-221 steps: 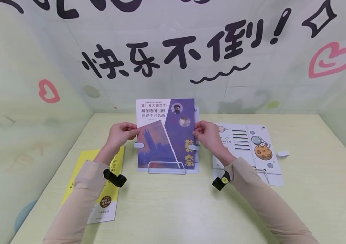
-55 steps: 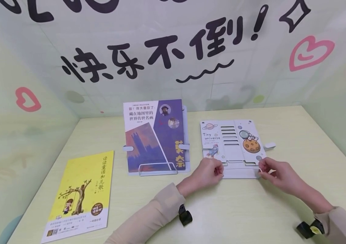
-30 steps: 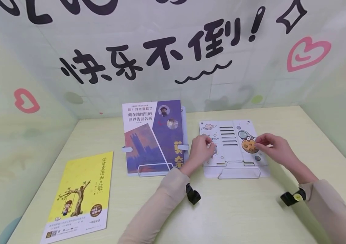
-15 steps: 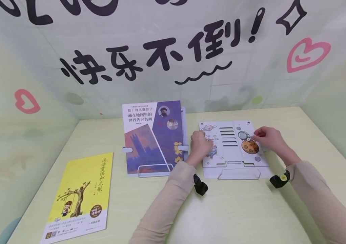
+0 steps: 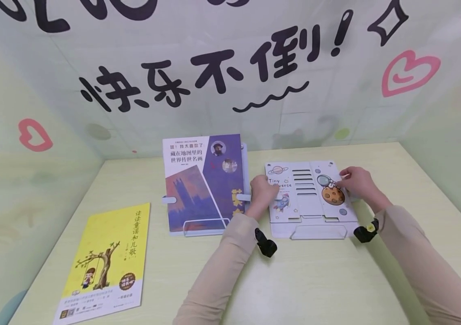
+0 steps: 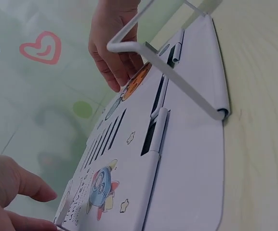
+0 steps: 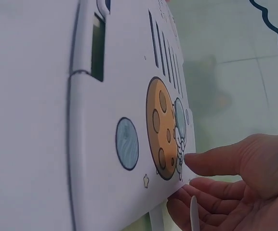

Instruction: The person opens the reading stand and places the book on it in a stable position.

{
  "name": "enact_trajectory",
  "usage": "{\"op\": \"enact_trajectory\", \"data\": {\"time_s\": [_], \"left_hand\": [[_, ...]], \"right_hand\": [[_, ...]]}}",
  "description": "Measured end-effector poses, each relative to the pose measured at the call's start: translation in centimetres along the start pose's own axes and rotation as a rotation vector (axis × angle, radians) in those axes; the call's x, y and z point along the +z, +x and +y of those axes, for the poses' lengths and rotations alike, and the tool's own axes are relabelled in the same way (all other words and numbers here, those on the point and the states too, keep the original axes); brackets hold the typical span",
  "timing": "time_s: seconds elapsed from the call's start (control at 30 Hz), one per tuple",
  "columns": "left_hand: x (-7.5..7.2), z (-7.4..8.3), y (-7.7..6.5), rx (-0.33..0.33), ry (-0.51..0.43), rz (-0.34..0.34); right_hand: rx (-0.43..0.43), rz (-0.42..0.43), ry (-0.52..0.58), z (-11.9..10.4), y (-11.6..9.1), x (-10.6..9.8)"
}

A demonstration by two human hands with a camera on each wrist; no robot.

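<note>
A white book stand (image 5: 305,212) printed with a rocket, an astronaut and an orange moon leans back on the table, its wire lip (image 5: 318,232) folded out in front. My left hand (image 5: 263,193) holds the stand's left edge, thumb toward the front; the left wrist view shows that thumb (image 6: 40,190) near the edge. At the right edge my right hand (image 5: 359,184) grips the panel, with the thumb (image 7: 213,163) by the astronaut and the fingers curled behind. Part of the lettering is hidden by my left hand.
Left of my hands, a second stand carries a purple-and-white book (image 5: 197,180), kept in place by side clips (image 5: 169,200) and a wire lip. A yellow book (image 5: 108,253) lies flat at the table's left. A printed backdrop (image 5: 197,113) rises behind the table (image 5: 315,280).
Both hands left the stand's folded-out wire lip and rose to its side edges. Earlier they were at the purple book on the other stand. In the last half second they barely moved.
</note>
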State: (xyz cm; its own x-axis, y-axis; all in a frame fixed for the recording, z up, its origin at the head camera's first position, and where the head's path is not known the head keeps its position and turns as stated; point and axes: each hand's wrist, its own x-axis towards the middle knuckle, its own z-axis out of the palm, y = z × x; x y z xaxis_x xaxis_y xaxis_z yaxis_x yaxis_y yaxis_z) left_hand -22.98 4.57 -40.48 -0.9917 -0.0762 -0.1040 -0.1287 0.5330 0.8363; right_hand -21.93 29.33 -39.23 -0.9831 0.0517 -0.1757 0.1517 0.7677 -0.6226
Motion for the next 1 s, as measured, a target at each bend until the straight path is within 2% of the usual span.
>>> {"op": "enact_trajectory", "data": {"time_s": [0.27, 0.5, 0.63, 0.87, 1.0], "left_hand": [[0.0, 0.1, 0.2, -0.038, -0.073, 0.038], [0.0, 0.4, 0.2, -0.037, -0.132, 0.047], [0.0, 0.6, 0.1, 0.005, -0.158, 0.083], [-0.2, 1.1, -0.3, 0.136, -0.197, 0.157], [-0.4, 1.5, -0.7, 0.172, -0.211, 0.182]], "right_hand": [[0.055, -0.045, -0.007, -0.4, 0.7, -0.4], [0.047, 0.017, -0.006, -0.5, 0.5, -0.8], [0.030, 0.071, 0.027, -0.4, 0.0, -1.1], [0.006, 0.216, 0.117, -0.2, -1.0, -1.7], [0.003, 0.277, 0.157, 0.0, -1.5, -2.1]]}}
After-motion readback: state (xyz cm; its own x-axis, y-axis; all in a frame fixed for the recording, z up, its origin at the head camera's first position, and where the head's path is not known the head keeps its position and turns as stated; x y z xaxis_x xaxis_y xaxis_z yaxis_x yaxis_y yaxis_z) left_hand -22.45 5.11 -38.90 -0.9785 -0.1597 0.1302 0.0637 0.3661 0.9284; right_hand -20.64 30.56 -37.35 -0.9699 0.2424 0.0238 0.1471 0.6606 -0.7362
